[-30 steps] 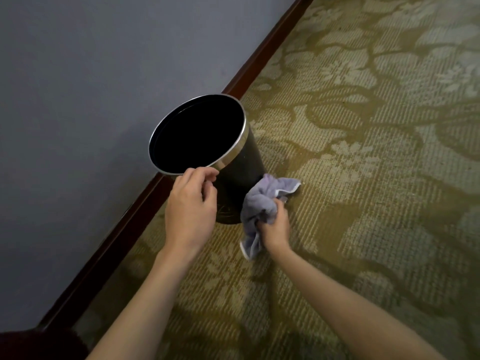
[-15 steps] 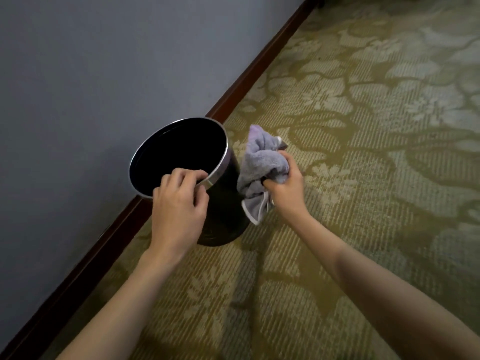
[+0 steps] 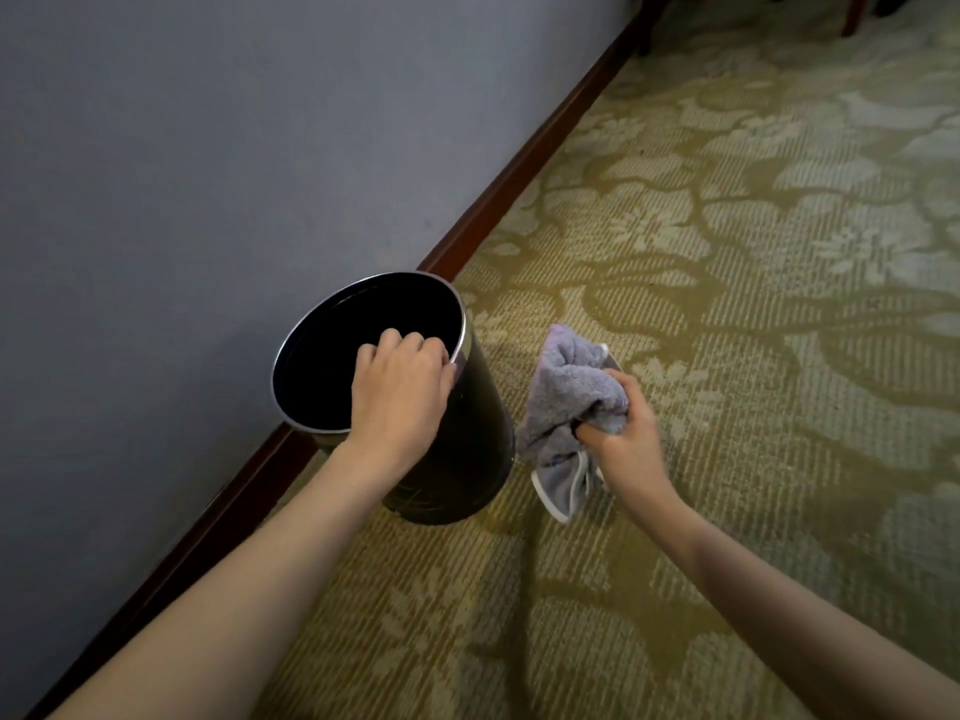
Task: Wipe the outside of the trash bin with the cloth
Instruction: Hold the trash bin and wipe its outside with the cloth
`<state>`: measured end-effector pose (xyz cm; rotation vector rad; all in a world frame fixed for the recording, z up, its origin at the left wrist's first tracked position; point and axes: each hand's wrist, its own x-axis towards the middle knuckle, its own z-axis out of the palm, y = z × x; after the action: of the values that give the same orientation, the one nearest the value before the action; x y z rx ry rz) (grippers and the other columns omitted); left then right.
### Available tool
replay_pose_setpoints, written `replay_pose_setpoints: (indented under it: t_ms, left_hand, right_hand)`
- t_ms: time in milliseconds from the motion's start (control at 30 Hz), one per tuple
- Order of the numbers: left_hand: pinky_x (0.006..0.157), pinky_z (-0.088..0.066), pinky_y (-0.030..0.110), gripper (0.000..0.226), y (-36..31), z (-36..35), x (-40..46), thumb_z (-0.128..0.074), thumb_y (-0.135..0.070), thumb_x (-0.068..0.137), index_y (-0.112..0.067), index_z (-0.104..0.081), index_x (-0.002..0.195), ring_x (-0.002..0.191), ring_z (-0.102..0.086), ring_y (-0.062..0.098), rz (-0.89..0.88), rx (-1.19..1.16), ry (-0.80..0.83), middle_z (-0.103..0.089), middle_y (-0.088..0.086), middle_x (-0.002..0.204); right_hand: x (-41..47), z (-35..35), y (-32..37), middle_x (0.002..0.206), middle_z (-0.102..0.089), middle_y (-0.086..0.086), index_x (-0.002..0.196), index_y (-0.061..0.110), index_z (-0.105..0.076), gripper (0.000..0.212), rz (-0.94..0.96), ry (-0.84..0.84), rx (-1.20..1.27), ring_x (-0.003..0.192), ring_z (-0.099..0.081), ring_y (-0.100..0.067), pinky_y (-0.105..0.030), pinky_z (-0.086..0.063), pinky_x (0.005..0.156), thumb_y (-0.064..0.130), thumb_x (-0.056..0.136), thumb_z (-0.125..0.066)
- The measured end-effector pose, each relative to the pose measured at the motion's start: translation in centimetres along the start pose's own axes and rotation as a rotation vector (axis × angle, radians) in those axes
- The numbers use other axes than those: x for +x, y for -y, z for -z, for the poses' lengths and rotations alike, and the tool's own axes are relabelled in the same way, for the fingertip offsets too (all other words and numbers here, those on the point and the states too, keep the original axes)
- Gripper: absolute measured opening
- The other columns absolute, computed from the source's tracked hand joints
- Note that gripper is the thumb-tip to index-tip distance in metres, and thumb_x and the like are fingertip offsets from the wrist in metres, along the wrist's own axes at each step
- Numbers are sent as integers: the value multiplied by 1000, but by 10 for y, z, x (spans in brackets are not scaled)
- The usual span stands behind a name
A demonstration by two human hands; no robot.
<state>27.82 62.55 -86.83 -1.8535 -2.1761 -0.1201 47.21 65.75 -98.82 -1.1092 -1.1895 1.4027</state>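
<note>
A round black trash bin point(image 3: 462, 454) with a silver rim stands on the carpet close to the wall. My left hand point(image 3: 400, 392) grips the near right part of its rim, fingers curled over the edge. My right hand point(image 3: 626, 439) holds a bunched lilac cloth point(image 3: 566, 402) just to the right of the bin. The cloth's left edge is very near the bin's side; whether they touch I cannot tell. A loose corner with white trim hangs below my fist.
A grey-blue wall point(image 3: 208, 174) with a dark wooden baseboard point(image 3: 509, 174) runs diagonally along the left. Patterned green-gold carpet point(image 3: 727, 304) covers the floor to the right. Furniture legs point(image 3: 852, 13) show at the top right.
My right hand lifted the cloth from low by the bin's base to its upper side, then drew it slightly away to the right. My left hand shifted along the rim.
</note>
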Motion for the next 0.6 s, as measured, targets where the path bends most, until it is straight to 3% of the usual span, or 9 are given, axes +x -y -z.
replay_pose_setpoints:
  t_ms: [133, 233, 333, 433, 600]
  left_hand:
    - [85, -39, 40, 30, -6, 1, 8, -44, -39, 95, -17, -64, 98, 101, -54, 23, 13, -12, 28, -65, 1, 99]
    - [88, -39, 40, 25, -16, 0, 17, -47, -32, 95, -13, -62, 102, 105, -54, 26, 53, -4, 55, -65, 4, 104]
    - [83, -38, 39, 12, -17, -1, 23, -51, -21, 94, -12, -58, 91, 97, -56, 27, 49, -28, 68, -65, 6, 97]
    - [79, -38, 37, 11, -10, 2, 23, -52, -20, 93, -15, -50, 83, 90, -56, 25, 9, -76, 89, -60, 3, 88]
    - [71, -44, 32, 11, 14, 7, 8, -52, -24, 93, -16, -52, 85, 80, -53, 18, -185, -183, 143, -55, -1, 86]
  right_hand:
    - [0, -3, -1, 100, -63, 10, 98, 45, -55, 61, -5, -22, -36, 86, -63, 2, -28, -52, 73, -14, 79, -61]
    - [-2, -7, -2, 102, -62, 9, 98, 43, -55, 61, -10, -34, -41, 94, -64, -8, -32, -53, 74, -14, 79, -62]
    - [-7, -8, 0, 110, -62, -2, 105, 40, -54, 61, 21, -26, -80, 105, -62, -26, -40, -55, 80, -13, 78, -63]
    - [-11, -8, 4, 118, -59, -8, 104, 45, -52, 64, 75, -8, -155, 110, -59, -28, -53, -52, 91, -12, 76, -65]
    - [-13, -14, 8, 119, -58, -5, 102, 48, -52, 65, 77, 1, -172, 110, -59, -27, -51, -53, 90, -10, 77, -65]
